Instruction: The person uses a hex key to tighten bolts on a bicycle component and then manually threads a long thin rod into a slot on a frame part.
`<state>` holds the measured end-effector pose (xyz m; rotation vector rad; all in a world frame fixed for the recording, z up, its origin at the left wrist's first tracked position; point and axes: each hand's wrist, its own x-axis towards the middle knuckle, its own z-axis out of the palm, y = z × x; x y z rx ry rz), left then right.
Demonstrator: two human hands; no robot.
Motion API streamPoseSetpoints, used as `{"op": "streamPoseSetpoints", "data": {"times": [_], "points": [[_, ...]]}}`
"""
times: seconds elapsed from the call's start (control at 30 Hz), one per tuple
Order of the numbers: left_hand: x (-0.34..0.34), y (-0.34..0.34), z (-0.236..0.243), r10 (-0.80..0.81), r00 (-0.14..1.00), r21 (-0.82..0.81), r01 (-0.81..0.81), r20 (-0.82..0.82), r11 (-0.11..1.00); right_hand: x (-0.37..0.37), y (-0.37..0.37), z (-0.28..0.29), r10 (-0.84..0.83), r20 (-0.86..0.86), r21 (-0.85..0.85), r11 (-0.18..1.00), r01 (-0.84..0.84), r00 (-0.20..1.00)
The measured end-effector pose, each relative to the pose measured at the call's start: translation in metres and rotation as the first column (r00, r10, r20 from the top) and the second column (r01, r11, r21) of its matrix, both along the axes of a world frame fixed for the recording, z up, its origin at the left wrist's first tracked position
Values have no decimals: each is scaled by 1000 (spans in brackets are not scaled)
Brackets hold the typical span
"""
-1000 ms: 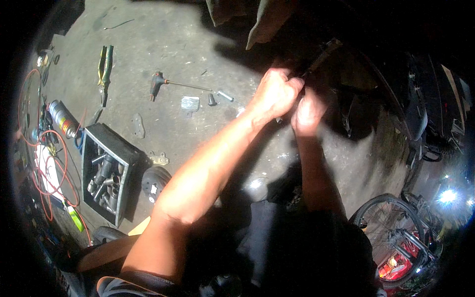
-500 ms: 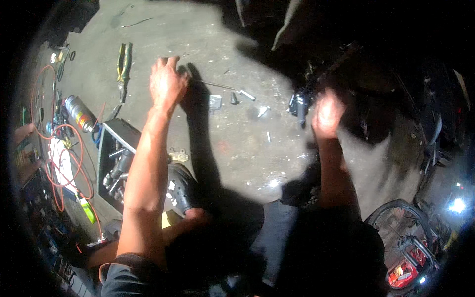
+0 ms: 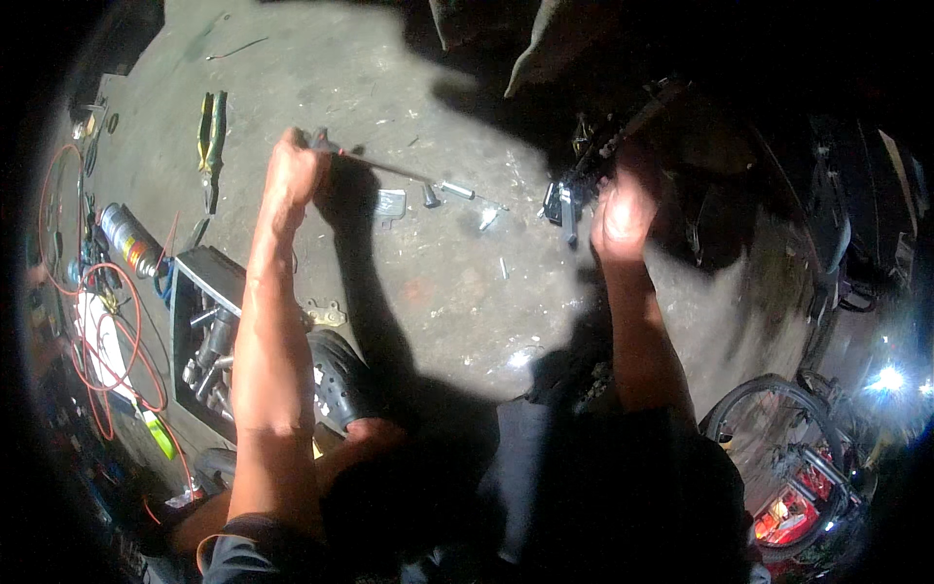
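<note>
My left hand [image 3: 295, 167] is closed round a screwdriver, above the floor at upper left. The screwdriver's thin metal shaft [image 3: 389, 169] points right, and its handle is mostly hidden in my fingers. Beyond its tip lie a dark bolt [image 3: 430, 197], a silver pin [image 3: 457, 190] and a flat grey plate [image 3: 390, 204]. My right hand [image 3: 625, 214] is beside a dark metal assembly [image 3: 562, 202] with a grey bar. Its fingers sink into deep shadow, so their grip on the assembly is unclear.
Pliers [image 3: 211, 146] lie at upper left. A spray can [image 3: 131, 238], a coiled orange hose [image 3: 136, 341] and a metal box of sockets [image 3: 209, 268] line the left side. My black clog [image 3: 341, 375] is near a brass-coloured bracket [image 3: 326, 311]. A wheel [image 3: 778, 419] stands lower right.
The whole view has shifted, moving the floor items leftward in the picture. My left hand has turned, showing more of the screwdriver's shaft. My right hand is less blurred, still beside the assembly.
</note>
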<state>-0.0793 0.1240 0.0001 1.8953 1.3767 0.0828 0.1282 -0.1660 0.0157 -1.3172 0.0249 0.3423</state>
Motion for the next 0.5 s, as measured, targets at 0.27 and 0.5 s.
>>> {"op": "streamPoseSetpoints", "data": {"times": [0.27,0.5], "points": [[74,-65,52,317,749,-616,152,582,773,6,-15,-10,142,326,-159,983,-94,935],[101,-95,49,416,721,-715,156,554,681,7,1,10,46,-49,104,994,-41,998]]}}
